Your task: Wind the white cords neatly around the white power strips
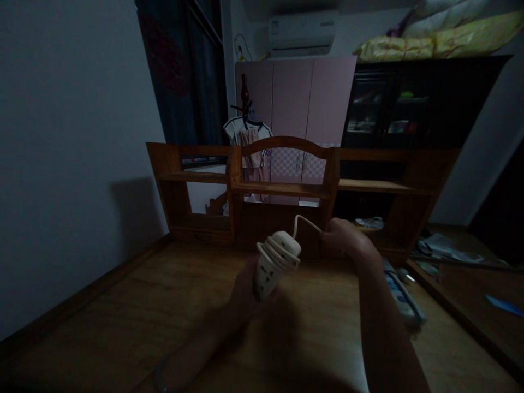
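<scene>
A white power strip [267, 275] is gripped near its lower end by my left hand [245, 286], tilted above the wooden surface. Several turns of its white cord [282, 252] wrap around the upper part of the strip. From the top, a loose stretch of that cord rises and bends across to my right hand [341, 236], whose fingers are closed on it. The plug end of the cord does not show. Sockets on the strip face toward me.
Ahead stands a low wooden shelf unit [282, 188] with side compartments. A white wall [73, 164] rises at left. A flat packaged item [403, 297] lies at right, beside a wooden ledge [454, 314]. Pink cabinets [292, 103] stand farther back.
</scene>
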{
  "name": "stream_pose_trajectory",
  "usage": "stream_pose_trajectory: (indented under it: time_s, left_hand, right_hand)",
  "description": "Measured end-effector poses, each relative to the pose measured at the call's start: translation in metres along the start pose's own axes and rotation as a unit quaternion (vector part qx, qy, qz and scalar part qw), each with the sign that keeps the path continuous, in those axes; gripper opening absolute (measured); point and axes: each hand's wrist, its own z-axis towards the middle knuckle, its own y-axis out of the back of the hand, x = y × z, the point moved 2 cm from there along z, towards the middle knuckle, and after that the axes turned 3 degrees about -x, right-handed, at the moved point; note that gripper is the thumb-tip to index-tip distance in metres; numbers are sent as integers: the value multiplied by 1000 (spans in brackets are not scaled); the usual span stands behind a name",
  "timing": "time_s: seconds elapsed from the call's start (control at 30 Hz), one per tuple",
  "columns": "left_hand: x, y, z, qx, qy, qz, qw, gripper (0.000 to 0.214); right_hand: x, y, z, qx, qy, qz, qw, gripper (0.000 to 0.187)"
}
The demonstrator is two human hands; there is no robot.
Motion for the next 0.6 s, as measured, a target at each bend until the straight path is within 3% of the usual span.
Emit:
stream_pose_trajectory:
  time_s: [0.1,0.2,0.27,0.4,0.5,0.6]
  left_hand:
    - [-2,-6,-5,114,-98,65,987,79]
    - [-3,-13,-3,174,-93,82,977,77]
    - [0,-14,2,149,-45,79,985,75]
    - [11,-9,11,19,113,14,993,65]
    - [20,-4,14,-52,234,-83,967,60]
    - [24,-2,15,-91,292,-136,942,56]
  right_hand:
    - [-1,12,1,-140,-25,44,989,28]
    - [2,29,-6,-286,-20,172,942,30]
    - [4,38,-13,-341,2,296,892,29]
    - [8,54,-28,-383,44,505,772,23]
    - [7,63,-32,-407,40,572,712,19]
    - [-2,64,-27,-409,-3,642,649,16]
